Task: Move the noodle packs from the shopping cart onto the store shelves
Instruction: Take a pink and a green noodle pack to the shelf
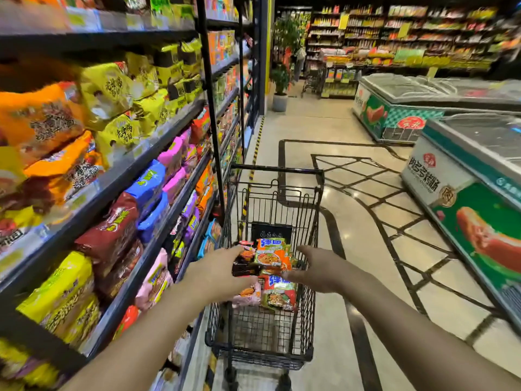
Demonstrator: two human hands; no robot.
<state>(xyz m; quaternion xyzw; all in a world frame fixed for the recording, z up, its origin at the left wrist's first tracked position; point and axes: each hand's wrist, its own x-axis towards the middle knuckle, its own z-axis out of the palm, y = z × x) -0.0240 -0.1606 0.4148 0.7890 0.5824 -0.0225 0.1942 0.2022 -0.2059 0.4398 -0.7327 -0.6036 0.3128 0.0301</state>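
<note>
A black wire shopping cart (pixel 277 169) stands in the aisle beside the noodle shelves (pixel 158 131) on the left. Several noodle packs lie in its basket. My left hand (pixel 217 275) reaches in and grips a dark red pack (pixel 244 265), thumb above and fingers below. An orange and green pack (pixel 272 256) lies against that dark pack. My right hand (pixel 315 272) is at this pack's right edge, thumb and fingers spread. Lower in the basket lie a second orange and green pack (pixel 279 292) and a pink pack (pixel 248 296).
The shelves on the left are packed with yellow, orange, blue, pink and dark red noodle bags. Two chest freezers (pixel 465 176) (pixel 394 108) line the right side of the aisle. A potted plant (pixel 280 80) and another cart (pixel 313 80) stand far ahead.
</note>
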